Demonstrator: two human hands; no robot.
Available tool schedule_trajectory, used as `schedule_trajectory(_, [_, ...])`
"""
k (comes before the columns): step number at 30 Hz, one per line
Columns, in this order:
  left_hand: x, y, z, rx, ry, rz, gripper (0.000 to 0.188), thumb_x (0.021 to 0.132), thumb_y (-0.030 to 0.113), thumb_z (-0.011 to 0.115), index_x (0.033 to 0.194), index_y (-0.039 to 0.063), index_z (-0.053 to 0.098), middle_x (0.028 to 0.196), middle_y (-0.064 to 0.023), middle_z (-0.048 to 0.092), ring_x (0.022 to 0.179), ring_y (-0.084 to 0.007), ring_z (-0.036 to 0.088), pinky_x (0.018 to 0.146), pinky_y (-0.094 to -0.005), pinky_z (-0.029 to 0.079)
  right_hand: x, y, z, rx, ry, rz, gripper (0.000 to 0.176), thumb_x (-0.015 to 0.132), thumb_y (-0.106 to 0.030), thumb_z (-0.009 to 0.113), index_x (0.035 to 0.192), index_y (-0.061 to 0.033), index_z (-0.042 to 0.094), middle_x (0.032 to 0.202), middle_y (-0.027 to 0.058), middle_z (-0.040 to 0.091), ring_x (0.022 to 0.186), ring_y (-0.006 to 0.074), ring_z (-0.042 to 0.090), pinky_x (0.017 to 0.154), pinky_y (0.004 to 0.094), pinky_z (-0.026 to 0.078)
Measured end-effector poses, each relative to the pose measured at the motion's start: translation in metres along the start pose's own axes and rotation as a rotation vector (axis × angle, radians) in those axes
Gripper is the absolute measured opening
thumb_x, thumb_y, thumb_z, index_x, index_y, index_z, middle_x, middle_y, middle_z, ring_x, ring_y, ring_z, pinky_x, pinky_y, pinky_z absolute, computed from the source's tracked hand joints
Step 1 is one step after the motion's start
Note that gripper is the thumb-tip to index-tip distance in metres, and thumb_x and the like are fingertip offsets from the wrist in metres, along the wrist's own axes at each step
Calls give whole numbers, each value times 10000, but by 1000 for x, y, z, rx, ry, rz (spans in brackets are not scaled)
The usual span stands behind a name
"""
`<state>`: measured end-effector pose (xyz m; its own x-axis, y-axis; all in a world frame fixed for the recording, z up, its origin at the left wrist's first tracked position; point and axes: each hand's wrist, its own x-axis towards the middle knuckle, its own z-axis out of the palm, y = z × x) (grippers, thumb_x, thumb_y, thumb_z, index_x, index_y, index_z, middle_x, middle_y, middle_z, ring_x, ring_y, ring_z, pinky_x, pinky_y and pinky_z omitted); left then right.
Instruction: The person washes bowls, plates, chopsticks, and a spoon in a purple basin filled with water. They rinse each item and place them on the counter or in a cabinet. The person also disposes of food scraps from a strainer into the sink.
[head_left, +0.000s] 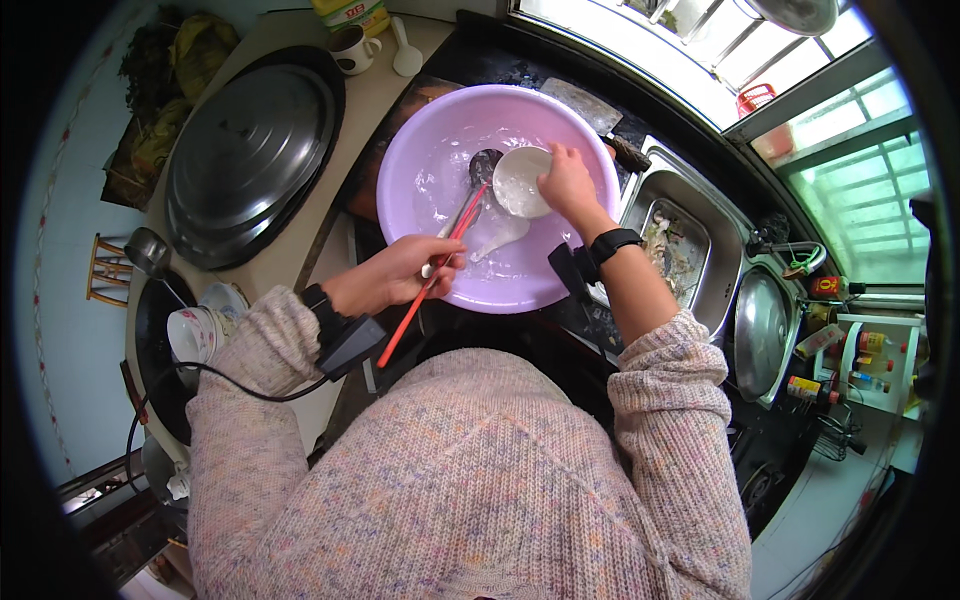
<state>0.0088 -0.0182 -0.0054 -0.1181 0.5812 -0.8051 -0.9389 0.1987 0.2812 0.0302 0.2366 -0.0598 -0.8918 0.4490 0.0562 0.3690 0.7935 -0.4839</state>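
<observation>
My left hand (405, 268) grips red chopsticks (406, 322) together with at least one pale-handled utensil. Their far ends reach over a purple plastic basin (442, 112) that holds clear water. Inside the basin, a dark rounded utensil head (484, 163) is close to the chopstick tips; whether it belongs to a handle in my left hand I cannot tell. My right hand (568, 180) holds a white bowl (517, 184) by its rim, tilted over the basin, with clear water visible in it. Below the bowl, a white spoon (501, 238) lies in the water.
A cleaver (581, 105) lies behind the basin. Right of it, a steel sink (690, 187) contains a strainer tray with food scraps. To the left are a large dark pan lid (251, 150), a mug (352, 51), a white spoon (406, 52), stacked bowls (193, 334) and a ladle (148, 250).
</observation>
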Motion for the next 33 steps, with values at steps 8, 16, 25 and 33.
schedule_trajectory(8, [98, 43, 2, 136, 57, 142, 100, 891, 111, 474, 830, 43, 513, 592, 6, 506, 489, -79, 482, 483, -232, 458, -47, -26, 9, -240, -552, -510, 204, 823, -114, 458, 980, -128, 588, 842, 82, 610, 810, 261, 610, 656, 388, 482])
schedule_trajectory(16, [96, 43, -18, 298, 173, 168, 129, 884, 93, 452, 820, 7, 523, 634, -37, 542, 526, -112, 547, 510, -276, 527, -39, -27, 31, -450, -816, -349, 227, 818, -207, 495, 985, -122, 624, 858, 113, 647, 829, 265, 635, 697, 357, 504])
schedule_trajectory(25, [105, 17, -14, 168, 114, 91, 137, 881, 124, 491, 798, 16, 475, 637, -43, 476, 459, -89, 404, 403, -227, 387, -40, -2, 47, -289, -627, -246, 133, 732, -118, 530, 746, -56, 647, 796, 145, 641, 794, 285, 634, 667, 373, 501])
schedule_trajectory(33, [91, 13, -1, 63, 84, 236, 183, 890, 185, 525, 791, 33, 501, 670, -15, 480, 440, -46, 333, 372, -182, 305, -62, -41, 20, 473, -330, -241, 54, 661, -20, 570, 673, -32, 622, 670, 168, 611, 667, 326, 603, 617, 400, 475])
